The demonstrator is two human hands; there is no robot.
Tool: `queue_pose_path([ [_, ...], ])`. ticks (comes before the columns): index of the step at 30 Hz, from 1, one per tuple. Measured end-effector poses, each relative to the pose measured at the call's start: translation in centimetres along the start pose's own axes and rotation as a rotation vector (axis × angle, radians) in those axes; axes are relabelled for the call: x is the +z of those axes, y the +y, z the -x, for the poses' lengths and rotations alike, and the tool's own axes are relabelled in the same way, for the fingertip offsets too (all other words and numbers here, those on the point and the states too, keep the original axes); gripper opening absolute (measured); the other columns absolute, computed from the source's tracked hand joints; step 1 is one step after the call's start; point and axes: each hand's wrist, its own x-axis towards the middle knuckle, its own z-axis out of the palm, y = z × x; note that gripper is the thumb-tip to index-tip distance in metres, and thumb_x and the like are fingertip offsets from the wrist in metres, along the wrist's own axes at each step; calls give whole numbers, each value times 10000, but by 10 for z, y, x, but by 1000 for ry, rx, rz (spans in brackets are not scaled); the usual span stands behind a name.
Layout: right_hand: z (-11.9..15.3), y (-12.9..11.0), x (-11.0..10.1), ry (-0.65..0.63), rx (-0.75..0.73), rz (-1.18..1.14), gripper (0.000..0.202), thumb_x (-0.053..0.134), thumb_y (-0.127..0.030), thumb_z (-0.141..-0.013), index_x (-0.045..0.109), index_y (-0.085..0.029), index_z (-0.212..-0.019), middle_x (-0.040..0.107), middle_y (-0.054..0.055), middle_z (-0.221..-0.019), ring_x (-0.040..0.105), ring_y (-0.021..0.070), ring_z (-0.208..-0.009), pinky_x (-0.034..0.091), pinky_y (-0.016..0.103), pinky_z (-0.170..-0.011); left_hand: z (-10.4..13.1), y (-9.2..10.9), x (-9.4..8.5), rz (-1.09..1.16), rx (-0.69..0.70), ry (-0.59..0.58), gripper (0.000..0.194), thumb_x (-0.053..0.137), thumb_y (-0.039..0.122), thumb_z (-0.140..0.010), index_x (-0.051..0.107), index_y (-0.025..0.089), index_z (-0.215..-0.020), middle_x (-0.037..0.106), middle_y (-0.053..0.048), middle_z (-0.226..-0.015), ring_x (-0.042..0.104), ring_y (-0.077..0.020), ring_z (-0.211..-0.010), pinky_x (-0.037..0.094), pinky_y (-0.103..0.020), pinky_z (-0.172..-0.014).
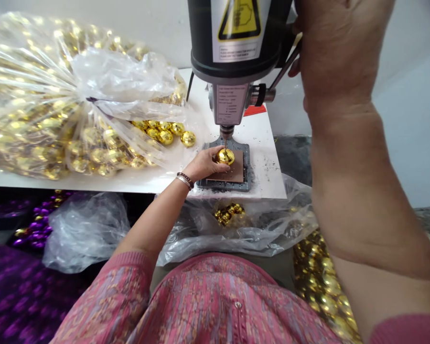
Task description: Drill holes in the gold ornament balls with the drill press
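Note:
My left hand (209, 163) pinches a shiny gold faceted ball (226, 155) between thumb and fingers. The ball sits on a brown square pad (232, 173) over the grey base (247, 162) of a small drill press (236, 48). Straight above the ball, the thin drill bit (225, 142) points down and appears to meet its top; whether it has entered cannot be made out. At the upper right, my right hand (329, 52) is closed around the metal feed lever (287, 66), its fingers mostly hidden behind the wrist.
A large clear bag (57, 91) of gold balls covers the left of the white table (146, 182); several loose gold balls (166, 137) lie by its mouth. Below the front edge hangs an open plastic bag (186, 234) with gold balls inside. Purple balls (39, 224) are at lower left.

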Motion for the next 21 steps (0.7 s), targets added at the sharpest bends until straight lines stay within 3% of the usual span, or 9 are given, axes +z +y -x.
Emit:
queue_pose_path([
  [3,18,-6,-5,46,-55,155,398,507,-165,-973,220,-232,-706,232,-72,-648,230,-1,-615,286,199,-687,3,4,0,-28,-5,1,816,881,250,-664,635,111,-1430,777,-82,-1143,709,-223,-1032,563,-371,-1002],
  [6,45,-5,-14,18,-177,140,287,507,-108,-887,288,-232,-749,289,-57,-683,267,28,-626,345,213,-721,4,4,0,-49,11,-8,805,872,260,-679,632,122,-1435,777,-78,-1163,708,-223,-1047,562,-368,-1010],
  [10,80,10,-24,-17,-301,188,156,521,-166,-796,370,-203,-785,353,-34,-722,313,37,-638,390,194,-680,2,-1,1,-54,32,-7,814,864,269,-686,619,149,-1453,774,-57,-1163,709,-210,-1036,560,-353,-1007],
  [15,100,33,-21,75,-499,242,51,498,-156,-860,474,-183,-824,439,-17,-747,413,44,-658,413,187,-661,3,0,0,-65,30,-14,815,856,271,-703,606,147,-1469,769,-55,-1150,701,-206,-1016,559,-346,-993],
  [21,108,47,-17,106,-490,300,175,479,-308,-968,601,-197,-909,560,13,-773,496,86,-661,458,244,-673,3,-3,-1,-49,64,-15,801,855,296,-692,629,160,-1448,753,-55,-1149,687,-211,-1035,538,-339,-1010],
])
